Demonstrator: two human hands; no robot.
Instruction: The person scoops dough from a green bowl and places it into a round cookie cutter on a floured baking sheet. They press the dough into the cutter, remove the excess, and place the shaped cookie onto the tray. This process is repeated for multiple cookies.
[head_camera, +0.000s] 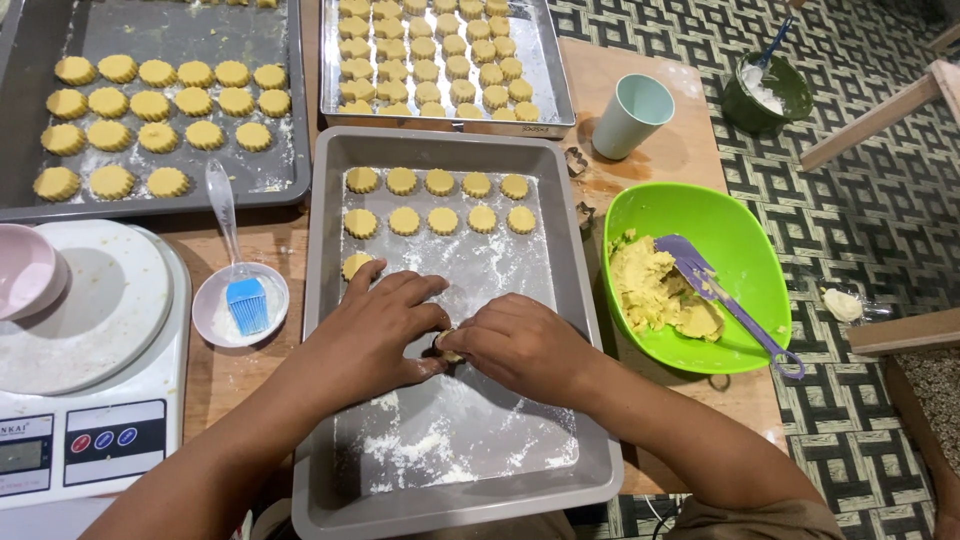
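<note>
Dough piece (447, 347) sits pinched between both sets of fingertips, left hand (375, 335) and right hand (520, 345) meeting over the floured grey tray (575, 300). Shaping looks underway; setting it beside the scalloped cookies (440, 200) would need a gentle release.

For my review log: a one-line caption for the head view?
Both hands, left and right, pinch a dough piece over a floured grey tray holding round cookies.
</note>
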